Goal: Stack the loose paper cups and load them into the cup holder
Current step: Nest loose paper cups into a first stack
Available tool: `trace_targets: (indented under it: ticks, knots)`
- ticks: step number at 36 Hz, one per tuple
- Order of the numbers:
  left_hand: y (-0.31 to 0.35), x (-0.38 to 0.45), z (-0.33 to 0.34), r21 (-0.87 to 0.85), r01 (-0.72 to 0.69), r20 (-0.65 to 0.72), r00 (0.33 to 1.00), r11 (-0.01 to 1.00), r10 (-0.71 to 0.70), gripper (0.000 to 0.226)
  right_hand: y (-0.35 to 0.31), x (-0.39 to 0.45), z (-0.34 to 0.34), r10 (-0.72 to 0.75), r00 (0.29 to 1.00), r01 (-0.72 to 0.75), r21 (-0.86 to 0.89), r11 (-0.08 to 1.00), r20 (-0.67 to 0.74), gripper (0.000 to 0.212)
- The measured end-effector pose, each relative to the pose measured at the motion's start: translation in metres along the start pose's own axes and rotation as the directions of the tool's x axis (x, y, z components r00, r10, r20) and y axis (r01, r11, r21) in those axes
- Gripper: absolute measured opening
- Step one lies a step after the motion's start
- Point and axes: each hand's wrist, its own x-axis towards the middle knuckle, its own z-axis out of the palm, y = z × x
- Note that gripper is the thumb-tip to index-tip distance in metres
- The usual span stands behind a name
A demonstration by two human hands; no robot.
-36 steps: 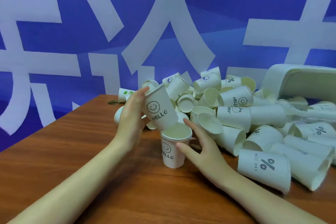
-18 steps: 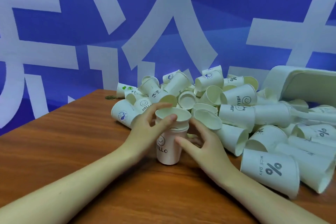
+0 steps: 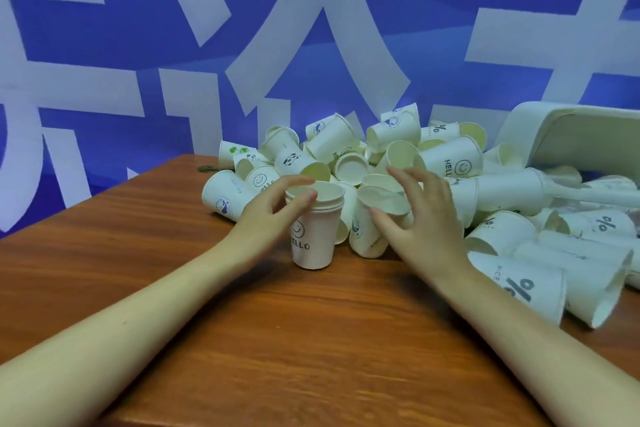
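cups stack [image 3: 313,229] upright on counter [image 3: 242,340], left hand [image 3: 273,215] gripping its rim; right hand [image 3: 422,218] released, nearer the loose pile [image 3: 398,156].

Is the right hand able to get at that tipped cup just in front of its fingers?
Probably yes: the right hand is open, its fingers spread just short of the tipped cup, with nothing between them.

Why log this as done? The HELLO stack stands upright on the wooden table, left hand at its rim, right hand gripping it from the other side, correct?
Not quite. In the head view the right hand is off the HELLO stack, fingers spread over the loose cup pile beside it. The rest holds: the stack stands upright on the wooden table, left hand at its rim.
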Motion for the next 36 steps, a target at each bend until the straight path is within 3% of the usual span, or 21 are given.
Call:
trace_targets:
  ticks: [3,6,10,17,24,26,28,32,36]
  knots:
    - [-0.002,-0.001,-0.001,0.017,-0.005,0.003,1.0,1.0,0.005,0.054,0.003,0.0,0.0,0.017,0.982,0.001,-0.094,0.996,0.191,0.058]
    - [-0.001,-0.001,-0.003,0.053,-0.008,0.011,1.0,0.999,0.008,0.053,0.002,-0.002,0.002,-0.018,0.97,0.034,-0.061,0.998,0.243,0.056]
    - [-0.001,-0.001,-0.004,0.006,0.01,0.032,0.999,1.0,-0.011,0.048,0.001,-0.002,0.005,-0.026,0.983,0.009,0.093,0.996,0.184,0.047]
    - [-0.001,-0.001,-0.002,-0.119,0.06,0.075,0.996,0.991,-0.052,0.066,0.001,0.01,-0.004,0.149,0.986,-0.118,0.333,0.936,-0.071,0.036]
    - [0.002,-0.006,0.009,-0.096,0.043,0.177,0.984,0.994,-0.025,0.057,-0.008,0.015,-0.02,0.336,0.933,-0.143,0.724,0.675,-0.13,0.044]
    - [0.005,-0.008,0.012,-0.053,-0.003,0.188,0.982,0.999,0.013,0.054,-0.012,0.016,-0.022,0.303,0.947,-0.115,0.773,0.624,-0.104,0.046]
    - [0.008,-0.008,0.015,-0.048,-0.041,0.208,0.977,0.998,0.05,0.052,-0.021,0.014,-0.021,0.209,0.975,-0.067,0.786,0.615,-0.081,0.032]
    - [0.007,-0.009,0.012,-0.119,-0.068,0.245,0.965,0.991,0.095,0.055,-0.033,0.01,-0.015,0.059,0.998,-0.023,0.722,0.691,-0.025,0.032]
    - [0.015,-0.006,-0.004,-0.105,-0.092,0.027,0.995,0.99,0.096,0.041,-0.033,0.006,-0.01,-0.045,0.998,0.009,0.616,0.787,0.043,0.038]
